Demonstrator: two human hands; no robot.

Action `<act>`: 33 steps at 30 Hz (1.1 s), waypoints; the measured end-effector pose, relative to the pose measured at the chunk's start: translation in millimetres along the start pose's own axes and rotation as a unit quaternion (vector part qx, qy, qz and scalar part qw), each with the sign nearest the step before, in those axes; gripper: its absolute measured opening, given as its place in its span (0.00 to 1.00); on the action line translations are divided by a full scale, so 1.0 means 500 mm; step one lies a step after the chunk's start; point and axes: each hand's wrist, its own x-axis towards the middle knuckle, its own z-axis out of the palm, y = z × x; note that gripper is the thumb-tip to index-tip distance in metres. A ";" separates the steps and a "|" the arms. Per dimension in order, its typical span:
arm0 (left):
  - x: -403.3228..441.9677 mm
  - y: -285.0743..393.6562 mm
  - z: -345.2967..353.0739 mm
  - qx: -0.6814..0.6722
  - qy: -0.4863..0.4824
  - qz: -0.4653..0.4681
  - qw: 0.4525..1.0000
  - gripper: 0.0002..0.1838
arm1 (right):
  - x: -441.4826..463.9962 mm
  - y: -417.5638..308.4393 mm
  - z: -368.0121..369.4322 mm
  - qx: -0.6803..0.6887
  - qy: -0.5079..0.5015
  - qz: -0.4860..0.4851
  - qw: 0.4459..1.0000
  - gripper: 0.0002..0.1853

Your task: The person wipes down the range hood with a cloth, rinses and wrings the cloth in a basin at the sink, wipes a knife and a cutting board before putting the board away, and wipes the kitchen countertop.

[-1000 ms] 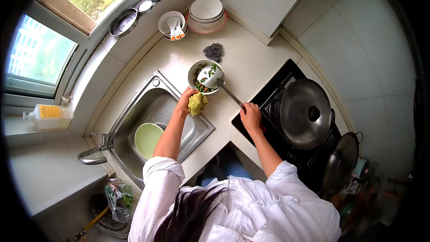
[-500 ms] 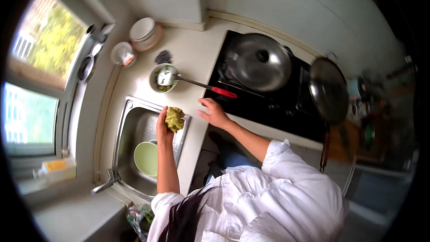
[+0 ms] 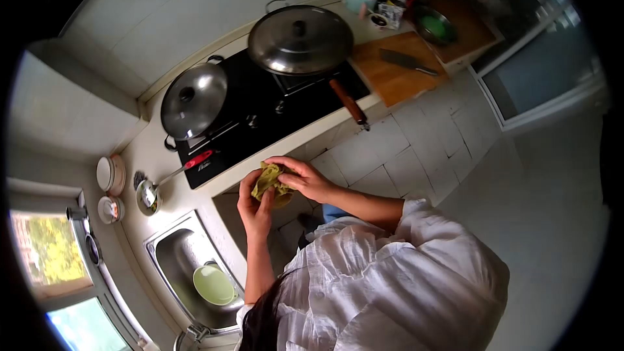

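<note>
A crumpled yellow-green cloth (image 3: 273,183) is between my two hands, in front of the counter edge. My left hand (image 3: 255,207) is closed around its left and lower side. With its fingers over the top and right side, my right hand (image 3: 305,181) grips it too. Beyond my hands is the black stove (image 3: 260,107), bearing a lidded pan (image 3: 195,104) on the left and a larger lidded wok (image 3: 300,39) on the right. The wok's wooden handle (image 3: 349,101) sticks out past the counter edge.
Left of me, the metal sink (image 3: 170,257) holds a green bowl (image 3: 214,284). A red-handled ladle (image 3: 198,159) rests across a small bowl (image 3: 144,205). Stacked bowls (image 3: 107,174) stand by the window. On the right, a knife (image 3: 406,60) lies on a wooden cutting board (image 3: 390,84).
My view has swung to the right. The cloth has moved from over the sink edge toward the stove front, and my right hand, which was apart, now grips it along with the left.
</note>
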 end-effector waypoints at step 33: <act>0.436 -0.554 1.460 -0.123 0.076 -0.435 0.889 0.28 | -0.345 -0.217 -1.393 -0.152 0.254 -0.063 0.953 0.24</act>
